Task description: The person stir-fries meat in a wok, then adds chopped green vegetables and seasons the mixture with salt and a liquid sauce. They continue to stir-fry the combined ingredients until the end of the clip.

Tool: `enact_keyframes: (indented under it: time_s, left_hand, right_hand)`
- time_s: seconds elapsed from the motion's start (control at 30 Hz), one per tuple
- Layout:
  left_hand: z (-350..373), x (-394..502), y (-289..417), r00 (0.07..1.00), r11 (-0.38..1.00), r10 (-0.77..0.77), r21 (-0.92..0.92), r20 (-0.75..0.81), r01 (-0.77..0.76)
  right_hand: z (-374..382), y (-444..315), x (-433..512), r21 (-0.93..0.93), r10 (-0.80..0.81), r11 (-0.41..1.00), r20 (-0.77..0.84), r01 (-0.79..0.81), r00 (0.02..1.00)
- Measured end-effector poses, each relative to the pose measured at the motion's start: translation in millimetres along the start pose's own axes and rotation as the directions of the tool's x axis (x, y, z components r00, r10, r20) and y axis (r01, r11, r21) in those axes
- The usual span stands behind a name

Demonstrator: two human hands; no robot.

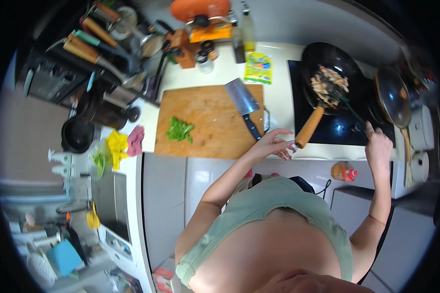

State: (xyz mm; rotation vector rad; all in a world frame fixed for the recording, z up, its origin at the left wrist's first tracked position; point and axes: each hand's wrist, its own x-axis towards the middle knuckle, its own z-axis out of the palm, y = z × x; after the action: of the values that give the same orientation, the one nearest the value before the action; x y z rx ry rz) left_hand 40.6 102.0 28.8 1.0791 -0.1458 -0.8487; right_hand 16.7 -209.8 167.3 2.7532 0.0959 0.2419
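Note:
A black wok [311, 55] with cooked meat pieces [328, 86] in it sits on the black cooktop [330, 135]. My right hand [378, 148] grips the near end of a green spatula [354, 111], whose head is among the meat. At the tip of the wok's wooden handle [310, 126] is my left hand [278, 145], fingers apart and curled, not wrapped around the handle; whether they touch it is unclear. On the wooden cutting board [209, 121] lie chopped green leaves [179, 130] at the left and a cleaver [242, 97] at the right.
Behind the board stand a knife block [183, 47], seasoning jars [204, 62], glass bottles [247, 29] and a yellow packet [258, 68]. A lidded pan [392, 95] is right of the wok. Yellow [116, 146] and pink cloths [135, 141] lie at the left, beside the sink [112, 205].

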Motion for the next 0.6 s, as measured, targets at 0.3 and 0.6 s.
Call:
enact_keyframes:
  time_s: [0.3,0.6]
  left_hand:
    - [-75,-58,-37,0.659,0.81,0.483,0.58,-0.576,-0.087]
    - [-180,-165,-42,0.175,0.316,0.732,0.557,-0.658,0.768]
  right_hand:
    - [49,3,23,0.004,0.139,0.99,-0.043,-0.139,0.989]
    - [60,13,25,0.08,0.206,0.975,-0.001,-0.206,0.978]
